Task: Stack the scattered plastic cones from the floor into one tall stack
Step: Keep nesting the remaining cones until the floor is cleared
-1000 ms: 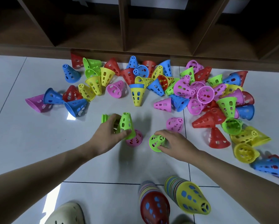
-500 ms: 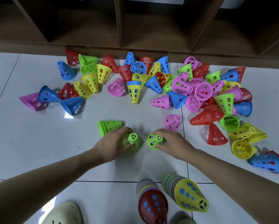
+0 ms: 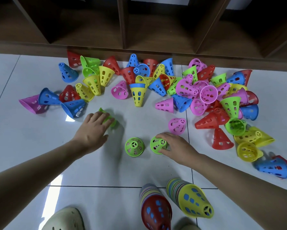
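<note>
Both hands were down on the white tile floor (image 3: pixel 31 146). Left hand (image 3: pixel 93 128) lay over a blurred green cone on its side (image 3: pixel 110 118), fingers curled onto it. Right hand (image 3: pixel 174 144) gripped an upright green cone (image 3: pixel 157 144), with another upright green cone (image 3: pixel 134 146) standing free just beside it. Scattered cones (image 3: pixel 156 85) in many colours lay beyond, against a wooden shelf (image 3: pixel 122 30). Two stacks, red-topped (image 3: pixel 156 211) and yellow-topped (image 3: pixel 195 203), stood nearest, beside a beige shoe (image 3: pixel 64 219).
</note>
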The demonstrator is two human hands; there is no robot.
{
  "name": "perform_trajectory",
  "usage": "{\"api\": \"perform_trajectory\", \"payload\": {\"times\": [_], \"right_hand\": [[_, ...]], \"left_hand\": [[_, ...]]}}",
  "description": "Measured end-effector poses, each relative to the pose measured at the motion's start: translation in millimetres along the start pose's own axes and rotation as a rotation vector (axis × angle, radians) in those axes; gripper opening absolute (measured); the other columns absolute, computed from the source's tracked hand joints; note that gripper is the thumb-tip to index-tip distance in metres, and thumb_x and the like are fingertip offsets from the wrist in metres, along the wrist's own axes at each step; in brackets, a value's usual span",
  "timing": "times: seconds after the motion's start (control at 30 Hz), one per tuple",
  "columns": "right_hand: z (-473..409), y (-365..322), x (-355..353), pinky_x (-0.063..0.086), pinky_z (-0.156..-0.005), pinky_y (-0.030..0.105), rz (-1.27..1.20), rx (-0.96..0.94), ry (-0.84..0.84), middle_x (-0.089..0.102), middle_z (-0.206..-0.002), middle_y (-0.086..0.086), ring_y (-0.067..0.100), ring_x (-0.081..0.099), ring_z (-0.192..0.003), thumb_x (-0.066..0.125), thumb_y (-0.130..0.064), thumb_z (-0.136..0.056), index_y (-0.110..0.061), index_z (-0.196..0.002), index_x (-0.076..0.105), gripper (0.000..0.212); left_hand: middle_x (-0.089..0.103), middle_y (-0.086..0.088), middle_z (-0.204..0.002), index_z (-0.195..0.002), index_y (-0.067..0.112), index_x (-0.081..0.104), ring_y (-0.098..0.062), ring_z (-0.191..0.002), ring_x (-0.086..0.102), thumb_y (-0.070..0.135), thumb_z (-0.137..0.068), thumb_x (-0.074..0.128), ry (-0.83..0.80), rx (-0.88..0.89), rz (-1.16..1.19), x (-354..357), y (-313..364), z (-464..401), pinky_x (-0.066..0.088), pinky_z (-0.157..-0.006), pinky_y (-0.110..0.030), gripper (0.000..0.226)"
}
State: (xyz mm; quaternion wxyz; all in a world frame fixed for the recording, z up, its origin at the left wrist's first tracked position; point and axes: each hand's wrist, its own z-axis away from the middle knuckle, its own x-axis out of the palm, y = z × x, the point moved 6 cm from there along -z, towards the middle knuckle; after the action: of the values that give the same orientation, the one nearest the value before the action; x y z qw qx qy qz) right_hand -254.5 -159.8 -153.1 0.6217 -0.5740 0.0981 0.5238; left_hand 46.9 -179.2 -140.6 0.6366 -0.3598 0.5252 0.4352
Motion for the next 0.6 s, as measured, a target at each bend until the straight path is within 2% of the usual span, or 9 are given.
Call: {"api": "perform_trajectory", "payload": {"times": [0.1,0.2,0.3,0.37,0.43,0.5,0.6], "right_hand": [[2,-7,-5,0.045,-0.098,0.031,0.021,-0.049,0.004,0.058,-0.120,-0.010,0.011,0.054,-0.111,0.077,-0.038,-0.080,-0.023,-0.123,0.057,0.050],[7,-15,-27,0.039,-0.099,0.028,0.134,-0.144,0.224,0.058,-0.113,-0.006,0.015,0.051,-0.109,0.068,-0.048,-0.085,-0.019,-0.114,0.061,0.041],[8,-9,-57,0.038,-0.097,0.035,0.215,-0.096,0.510,0.057,-0.114,0.003,0.022,0.049,-0.109,0.069,-0.038,-0.086,-0.013,-0.114,0.063,0.038],[5,5,-70,0.038,-0.100,0.038,0.207,0.058,0.580,0.054,-0.122,0.007,0.024,0.045,-0.115,0.074,-0.031,-0.084,-0.012,-0.121,0.060,0.044],[1,22,-74,0.037,-0.105,0.040,0.151,0.208,0.554,0.052,-0.130,0.011,0.027,0.043,-0.123,0.076,-0.028,-0.084,-0.008,-0.131,0.055,0.055],[-2,38,-70,0.037,-0.108,0.038,-0.013,0.326,0.475,0.053,-0.133,0.015,0.030,0.045,-0.127,0.078,-0.025,-0.085,-0.003,-0.137,0.051,0.062],[-6,54,-58,0.048,-0.100,0.036,-0.203,0.427,0.376,0.065,-0.119,0.015,0.026,0.059,-0.105,0.079,-0.016,-0.083,-0.005,-0.126,0.061,0.048]], "left_hand": [[0.058,-0.017,-0.136,-0.134,0.011,0.061,-0.039,-0.123,0.049,0.012,-0.064,0.081,-0.016,-0.034,-0.066,-1,-9,-7,0.040,-0.101,-0.048,0.072],[0.063,-0.018,-0.127,-0.128,0.007,0.066,-0.037,-0.113,0.048,-0.001,-0.063,0.078,0.034,-0.052,-0.115,-5,-14,-10,0.048,-0.090,-0.047,0.067],[0.067,-0.011,-0.102,-0.115,0.006,0.071,-0.032,-0.095,0.046,-0.004,-0.065,0.076,0.072,-0.026,-0.143,-8,-17,-10,0.047,-0.073,-0.042,0.051],[0.063,-0.005,-0.088,-0.104,0.009,0.072,-0.029,-0.087,0.042,-0.002,-0.069,0.073,0.071,-0.012,-0.146,-7,-20,-10,0.042,-0.068,-0.040,0.037],[0.062,-0.002,-0.084,-0.101,0.011,0.073,-0.028,-0.084,0.041,0.001,-0.070,0.074,0.063,-0.007,-0.152,-6,-21,-9,0.040,-0.069,-0.040,0.033],[0.062,-0.002,-0.081,-0.097,0.013,0.073,-0.028,-0.083,0.044,0.004,-0.068,0.076,0.051,-0.003,-0.172,-7,-22,-9,0.037,-0.072,-0.041,0.030],[0.062,-0.001,-0.080,-0.093,0.015,0.072,-0.029,-0.083,0.048,0.010,-0.066,0.078,0.004,-0.012,-0.173,-9,-22,-8,0.036,-0.077,-0.042,0.028]]}}
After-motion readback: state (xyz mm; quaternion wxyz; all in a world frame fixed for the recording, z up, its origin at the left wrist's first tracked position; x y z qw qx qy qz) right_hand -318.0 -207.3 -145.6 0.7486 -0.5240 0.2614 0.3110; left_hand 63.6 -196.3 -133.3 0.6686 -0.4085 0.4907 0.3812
